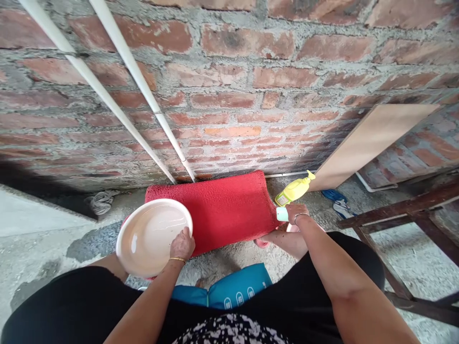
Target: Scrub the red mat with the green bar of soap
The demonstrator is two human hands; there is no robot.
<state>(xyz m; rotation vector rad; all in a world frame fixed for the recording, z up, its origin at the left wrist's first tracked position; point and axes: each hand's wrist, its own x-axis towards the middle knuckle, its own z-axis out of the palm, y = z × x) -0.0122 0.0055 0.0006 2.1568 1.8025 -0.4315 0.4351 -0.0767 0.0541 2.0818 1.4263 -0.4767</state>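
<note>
Head view: basin (126, 229) pinched by left hand (182, 244) over left edge of red mat (225, 215), green object (281, 214) by right hand (297, 211); basin could be tipped if pinch slips.

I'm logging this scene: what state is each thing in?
Basin: wet inside, rim gripped by left hand
Red mat: spread out
Mint-green item: held in right hand
Yellow bottle: pump head on, apparently upright
Board: leaning against brick wall
Whitish cloth: bunched up
Floor: dark, damp-looking patches at left
</note>
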